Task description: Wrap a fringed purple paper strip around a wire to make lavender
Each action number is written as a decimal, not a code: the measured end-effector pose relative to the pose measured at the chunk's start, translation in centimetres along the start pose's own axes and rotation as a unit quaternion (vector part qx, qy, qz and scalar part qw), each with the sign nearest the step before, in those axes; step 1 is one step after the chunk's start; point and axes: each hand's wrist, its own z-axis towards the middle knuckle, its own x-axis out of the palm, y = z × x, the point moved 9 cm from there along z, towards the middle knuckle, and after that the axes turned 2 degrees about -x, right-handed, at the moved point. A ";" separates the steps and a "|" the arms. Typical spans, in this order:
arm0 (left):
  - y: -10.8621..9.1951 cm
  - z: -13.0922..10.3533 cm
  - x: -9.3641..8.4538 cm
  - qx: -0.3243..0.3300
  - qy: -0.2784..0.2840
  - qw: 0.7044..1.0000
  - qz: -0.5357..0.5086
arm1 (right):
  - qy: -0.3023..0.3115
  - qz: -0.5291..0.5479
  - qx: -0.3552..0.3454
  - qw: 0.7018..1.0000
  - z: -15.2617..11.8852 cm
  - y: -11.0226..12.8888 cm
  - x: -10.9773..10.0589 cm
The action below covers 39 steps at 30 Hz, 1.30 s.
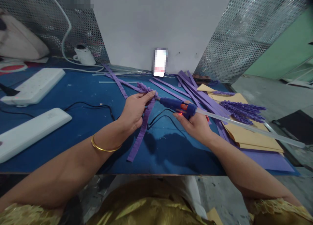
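Observation:
My left hand (134, 110) pinches a purple paper flower stem (145, 88), its curled head showing just above the fingers. From it a long purple paper strip (141, 133) hangs down toward the table's front. My right hand (197, 123) is wrapped round a blue hot glue gun (172, 104) with a small red light lit. The gun's nozzle meets or nearly meets the flower beside my left fingertips; actual contact I cannot make out. A long translucent glue stick (249, 126) sticks out from the back of the gun.
Purple strips (200, 96) lie at the right, near finished purple flowers (242, 111) on tan paper (254, 135). A lit phone (160, 62) leans against the back panel. White power strip (36, 86), white long case (36, 133) and white mug (84, 55) stand left. A black cord (90, 104) crosses the blue table.

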 end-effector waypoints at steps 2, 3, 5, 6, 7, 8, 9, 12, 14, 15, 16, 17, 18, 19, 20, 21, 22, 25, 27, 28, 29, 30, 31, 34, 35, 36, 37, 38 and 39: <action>0.0 0.0 0.0 0.001 0.000 1.000 0.003 | -0.002 -0.001 -0.002 1.000 0.0 0.1 -0.1; 0.0 0.0 0.0 0.001 0.001 1.000 0.004 | -0.005 -0.002 -0.003 1.000 0.0 0.1 -0.1; 0.0 0.0 0.0 0.001 0.002 1.000 0.003 | -0.007 -0.006 -0.003 1.000 0.0 0.1 -0.2; 0.0 0.0 0.1 0.001 0.002 1.000 0.001 | -0.008 -0.008 -0.003 1.000 0.0 0.1 -0.2; 0.0 0.0 0.1 0.001 0.002 1.000 -0.002 | -0.007 -0.010 -0.004 1.000 0.0 0.1 -0.2; 0.0 0.0 0.1 0.000 0.002 1.000 -0.004 | -0.007 -0.012 -0.006 1.000 0.0 0.2 -0.2; 0.0 0.0 0.0 0.000 0.000 1.000 -0.005 | -0.008 -0.013 -0.009 1.000 0.0 0.2 -0.2; 0.0 0.0 0.0 0.002 -0.004 1.000 -0.002 | -0.014 -0.015 -0.023 1.000 -0.1 0.4 -0.3; 0.0 0.0 -0.1 0.005 -0.006 1.000 -0.002 | -0.017 -0.015 -0.032 0.999 -0.1 0.6 -0.3; 0.0 0.0 -0.1 0.006 -0.007 1.000 -0.002 | -0.017 -0.017 -0.036 0.999 -0.1 0.7 -0.3; 0.0 0.0 -0.1 0.008 -0.008 1.000 -0.002 | -0.018 -0.019 -0.040 0.999 -0.1 0.7 -0.3; -0.1 0.0 -0.1 0.009 -0.008 1.000 -0.002 | -0.019 -0.022 -0.045 0.999 -0.1 0.8 -0.3; -0.1 0.0 -0.1 0.009 -0.008 1.000 -0.001 | -0.020 -0.026 -0.051 0.998 -0.1 1.0 -0.3; -0.1 0.0 -0.1 0.008 -0.008 1.000 0.000 | -0.019 -0.029 -0.057 0.998 -0.1 1.1 -0.3; -0.1 0.0 -0.1 0.007 -0.007 1.000 0.001 | -0.017 -0.031 -0.062 0.997 -0.1 1.2 -0.3; -0.1 0.0 -0.1 0.006 -0.007 1.000 0.002 | -0.017 -0.032 -0.069 0.997 -0.1 1.4 -0.3; -0.1 -0.1 0.0 0.005 -0.006 1.000 0.003 | -0.017 -0.032 -0.076 0.996 -0.1 1.6 -0.3; -0.1 -0.1 -0.1 0.005 -0.008 1.000 0.008 | -0.018 -0.028 -0.094 0.995 -0.1 2.0 -0.4; -0.2 0.0 -0.1 0.007 -0.009 1.000 0.011 | -0.016 -0.026 -0.096 0.995 -0.1 2.1 -0.4; -0.2 0.0 -0.1 0.010 -0.009 1.000 0.011 | -0.013 -0.026 -0.094 0.995 -0.1 2.0 -0.4; -0.2 0.0 -0.1 0.011 -0.008 1.000 0.010 | -0.010 -0.026 -0.091 0.995 -0.1 2.0 -0.3; -0.3 0.0 -0.1 0.012 -0.007 1.000 0.008 | -0.008 -0.028 -0.089 0.996 -0.1 1.9 -0.2; -0.3 0.0 0.0 0.012 -0.006 1.000 0.007 | -0.006 -0.029 -0.088 0.996 -0.1 1.9 -0.2; -0.2 0.0 0.0 0.007 -0.008 1.000 0.009 | -0.005 -0.038 -0.090 0.995 -0.1 2.0 -0.2; -0.2 0.0 0.0 0.006 -0.009 1.000 0.010 | -0.004 -0.040 -0.091 0.995 -0.1 2.1 -0.2; -0.2 0.0 -0.1 0.008 -0.010 1.000 0.009 | -0.004 -0.042 -0.093 0.995 -0.1 2.2 -0.2; -0.3 0.0 -0.1 0.009 -0.010 1.000 0.008 | -0.003 -0.043 -0.094 0.995 -0.1 2.3 -0.2; -0.3 0.0 0.0 0.010 -0.009 1.000 0.005 | -0.003 -0.043 -0.095 0.995 -0.1 2.3 -0.2; -0.3 0.1 0.0 0.010 -0.008 1.000 0.003 | -0.003 -0.045 -0.096 0.994 -0.1 2.4 -0.3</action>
